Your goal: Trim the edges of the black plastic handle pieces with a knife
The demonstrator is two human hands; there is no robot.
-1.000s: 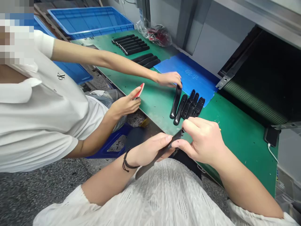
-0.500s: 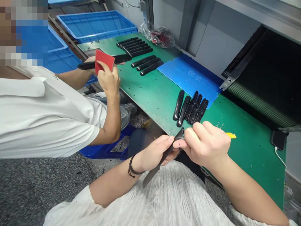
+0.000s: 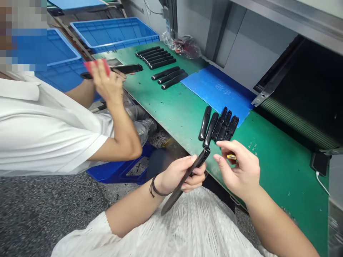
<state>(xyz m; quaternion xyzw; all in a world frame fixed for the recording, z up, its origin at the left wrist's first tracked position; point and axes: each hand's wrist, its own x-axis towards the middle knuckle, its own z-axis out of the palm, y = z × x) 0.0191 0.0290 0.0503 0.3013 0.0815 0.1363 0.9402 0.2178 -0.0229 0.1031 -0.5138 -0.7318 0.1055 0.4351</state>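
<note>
Black plastic handle (image 3: 185, 181), long and slim, sits in the person's left hand (image 3: 178, 174), slanting up from below the palm so that its upper end sticks out just past the fingertips, over the near edge of the green-topped table (image 3: 178, 110). The left thumb lies along the top of the handle and the other fingers curl beneath it, a firm closed grip. The right hand (image 3: 239, 167) is open, its fingers (image 3: 227, 145) spread and lightly curved, just beside the handle's upper end but not touching it. A small yellow object (image 3: 232, 156) shows behind those fingers; whether they touch it is hard to tell. Near the table's far edge, two glossy and three ribbed black pieces (image 3: 217, 126) stand in a group, their upper ends at the lower corner of a blue mat (image 3: 217, 91). Two rows of black bars (image 3: 157, 58) lie farther along the table. To the left, a co-worker in a white polo shirt (image 3: 50, 132) raises one hand (image 3: 105, 84) with a red pad (image 3: 96, 66), and a black piece (image 3: 125, 68) is held out over the table's corner. Blue crates (image 3: 115, 32) stand beyond.
</note>
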